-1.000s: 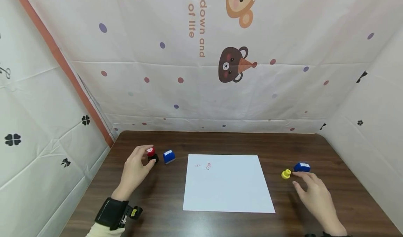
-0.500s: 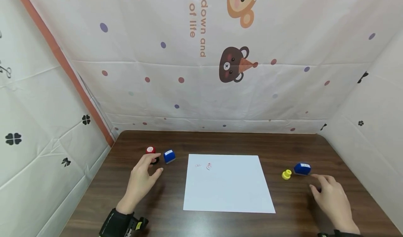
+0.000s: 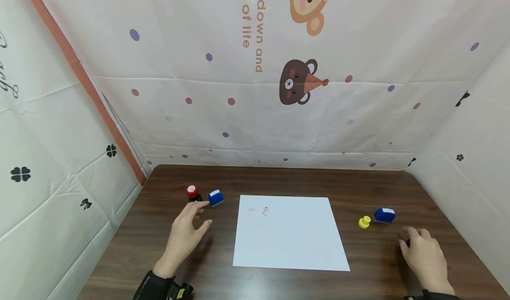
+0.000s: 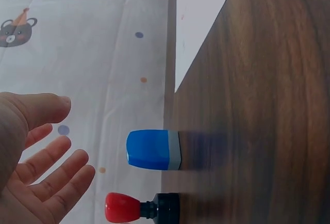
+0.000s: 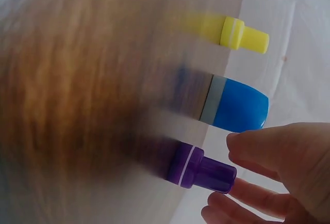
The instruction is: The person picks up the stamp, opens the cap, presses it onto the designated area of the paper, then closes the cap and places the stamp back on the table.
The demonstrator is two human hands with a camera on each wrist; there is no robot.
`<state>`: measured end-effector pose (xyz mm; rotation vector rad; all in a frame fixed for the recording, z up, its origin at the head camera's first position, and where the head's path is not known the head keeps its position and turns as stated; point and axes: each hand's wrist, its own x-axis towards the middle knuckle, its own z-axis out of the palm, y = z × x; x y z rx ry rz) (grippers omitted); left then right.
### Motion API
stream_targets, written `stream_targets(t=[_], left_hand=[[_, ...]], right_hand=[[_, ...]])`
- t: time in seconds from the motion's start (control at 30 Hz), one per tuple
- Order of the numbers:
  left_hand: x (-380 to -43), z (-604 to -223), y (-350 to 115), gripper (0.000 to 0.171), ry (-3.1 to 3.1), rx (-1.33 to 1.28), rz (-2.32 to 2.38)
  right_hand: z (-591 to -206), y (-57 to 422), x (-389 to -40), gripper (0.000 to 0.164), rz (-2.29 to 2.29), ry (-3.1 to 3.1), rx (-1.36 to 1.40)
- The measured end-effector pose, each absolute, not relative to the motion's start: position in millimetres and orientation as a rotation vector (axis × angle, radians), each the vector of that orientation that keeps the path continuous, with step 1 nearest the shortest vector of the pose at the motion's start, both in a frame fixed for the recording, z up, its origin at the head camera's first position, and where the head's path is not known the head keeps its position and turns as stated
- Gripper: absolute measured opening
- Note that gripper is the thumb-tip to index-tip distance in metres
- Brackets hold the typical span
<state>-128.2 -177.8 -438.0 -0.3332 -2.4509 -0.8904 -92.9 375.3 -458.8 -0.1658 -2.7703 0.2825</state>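
Observation:
My left hand (image 3: 185, 237) hovers in front of the blue stamp (image 3: 216, 197) and the red-knobbed black stamp (image 3: 192, 191), holding nothing. In the left wrist view its fingers are spread apart from both stamps. On the right, my right hand (image 3: 425, 261) is around a purple stamp (image 5: 211, 175), which stands upright on the table. The fingertips are close to its handle, and a gap shows between thumb (image 5: 252, 144) and handle; contact is unclear. In the head view this hand mostly hides that stamp. Beyond it stand another blue stamp (image 3: 384, 215) and a yellow stamp (image 3: 364, 222).
A white sheet of paper (image 3: 291, 238) lies mid-table, with small red stamp marks at its upper left. The brown wooden table (image 3: 215, 264) meets printed cloth (image 3: 255, 127) at the back, with more cloth at both sides.
My left hand has drawn away from the red-knobbed stamp, toward me and slightly right. My right hand has moved right and toward me, away from the yellow and blue stamps.

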Motion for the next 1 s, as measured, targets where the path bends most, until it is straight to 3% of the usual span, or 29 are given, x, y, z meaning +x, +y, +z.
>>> stream_targets(t=[0.47, 0.77, 1.0], left_hand=[[-123.9, -443.1, -169.3, 0.053, -2.474, -0.317, -0.922], [-123.3, -441.8, -168.1, 0.053, -2.463, -0.342, -0.945], [-122.6, -440.5, -167.5, 0.052, -2.459, -0.343, -0.944]], right_hand=[[-460.4, 378.2, -91.9, 0.027, 0.273, -2.803, -0.188], [-455.9, 377.5, -92.7, 0.012, 0.301, -2.856, -0.171], [-455.5, 377.8, -92.2, 0.012, 0.303, -2.815, -0.157]])
